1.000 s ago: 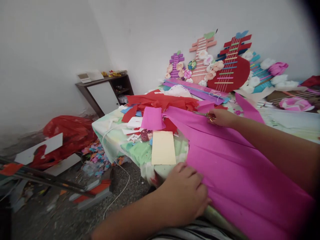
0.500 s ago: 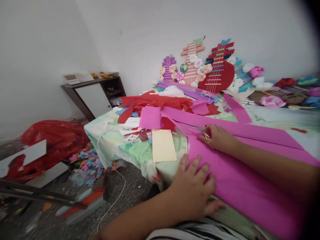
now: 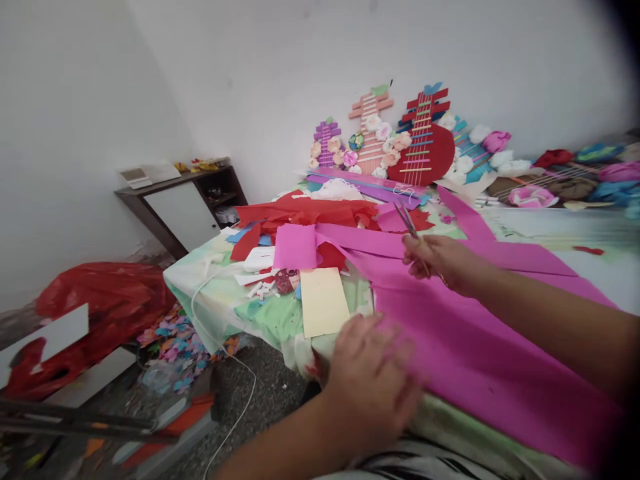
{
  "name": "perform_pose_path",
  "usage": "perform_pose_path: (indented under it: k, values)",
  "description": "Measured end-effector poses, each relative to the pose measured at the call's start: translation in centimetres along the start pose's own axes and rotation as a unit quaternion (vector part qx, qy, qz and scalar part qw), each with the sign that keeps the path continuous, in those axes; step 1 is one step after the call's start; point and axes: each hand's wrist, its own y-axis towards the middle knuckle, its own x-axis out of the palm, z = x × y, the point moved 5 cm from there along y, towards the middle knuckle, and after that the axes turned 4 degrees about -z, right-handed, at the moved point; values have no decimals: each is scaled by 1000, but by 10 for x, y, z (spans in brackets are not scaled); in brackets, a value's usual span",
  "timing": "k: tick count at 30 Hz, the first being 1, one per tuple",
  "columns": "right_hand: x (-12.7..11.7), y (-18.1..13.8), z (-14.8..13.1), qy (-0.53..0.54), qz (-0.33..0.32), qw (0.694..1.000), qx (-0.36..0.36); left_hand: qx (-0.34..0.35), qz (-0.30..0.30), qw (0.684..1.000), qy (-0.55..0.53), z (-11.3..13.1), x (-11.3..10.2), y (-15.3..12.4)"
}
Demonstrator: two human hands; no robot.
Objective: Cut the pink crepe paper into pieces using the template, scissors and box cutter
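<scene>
A large magenta paper sheet (image 3: pixel 480 340) lies across the table (image 3: pixel 260 313) in front of me. My right hand (image 3: pixel 437 260) is closed around a pair of scissors (image 3: pixel 407 221), whose blades point up and away over the sheet. My left hand (image 3: pixel 373 387) rests at the sheet's near left edge, smeared by motion, fingers lying over the paper. A cream card (image 3: pixel 323 301) lies just left of the sheet. A smaller pink piece (image 3: pixel 295 247) and red paper scraps (image 3: pixel 305 213) lie beyond it.
Paper guitars and paper flowers (image 3: pixel 400 143) lean against the back wall. More flowers (image 3: pixel 533 197) lie at the right. A dark side table (image 3: pixel 185 193) stands to the left. A red plastic bag (image 3: pixel 95 307), coloured scraps (image 3: pixel 175 340) and a white cord (image 3: pixel 235 393) lie on the floor.
My right hand has lifted the scissors off the sheet, blades now pointing upward. My left hand has slid slightly left along the sheet's edge and is blurred.
</scene>
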Motion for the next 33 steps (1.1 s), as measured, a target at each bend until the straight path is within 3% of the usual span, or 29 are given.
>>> perform_pose_path:
  k: [1,3,7,10,15,26,33]
  values:
    - [5,-9,-1,100,-46,993,46,-38,-3,999,5,-11,-6,7]
    - [20,-30,-1,225,-134,955,140,-92,-98,990,37,-36,-6,23]
    - [47,-66,7,305,-188,903,236,-84,-245,961,96,-73,17,48]
    - [65,-78,13,335,-211,882,257,-48,-305,945,103,-84,40,57]
    - [78,-86,11,340,-258,864,266,-39,-306,945,113,-88,56,60]
    - [87,-99,4,341,-280,853,278,-59,-278,954,99,-96,55,56]
    - [90,-95,7,328,-233,861,313,-51,-281,955,87,-94,54,55]
